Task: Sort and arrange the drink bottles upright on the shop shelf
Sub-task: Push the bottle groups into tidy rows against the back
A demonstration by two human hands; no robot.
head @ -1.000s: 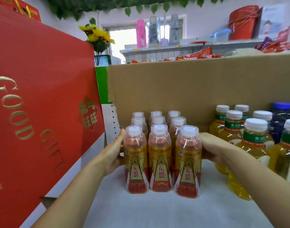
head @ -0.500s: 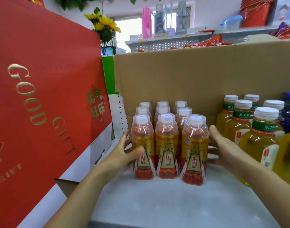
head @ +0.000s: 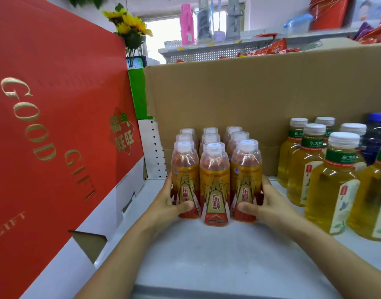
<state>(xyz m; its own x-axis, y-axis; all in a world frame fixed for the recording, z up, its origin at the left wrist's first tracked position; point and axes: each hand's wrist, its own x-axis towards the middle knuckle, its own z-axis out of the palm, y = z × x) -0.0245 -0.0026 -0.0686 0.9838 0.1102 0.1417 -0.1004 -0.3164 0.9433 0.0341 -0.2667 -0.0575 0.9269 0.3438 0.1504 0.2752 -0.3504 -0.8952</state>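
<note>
A red gift box (head: 55, 130) stands left of the fingers and a cardboard carton (head: 260, 91) rises behind them, with cluttered shop racks beyond. The pale grey shelf (head: 207, 260) spreads bare below the wrists. Yellow tea bottles (head: 327, 182) stand right of the right hand (head: 269, 203). Between both hands, the upright orange drink bottles (head: 214, 182) are clasped; the left hand (head: 166, 203) wraps the left front one.

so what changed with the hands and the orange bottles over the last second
Both hands closed in on the front row of orange bottles: the left hand came forward from the block's side to wrap the front-left bottle, and the right hand took hold of the front-right one. The block is three by three and upright as before; the yellow tea bottles stayed put.
</note>
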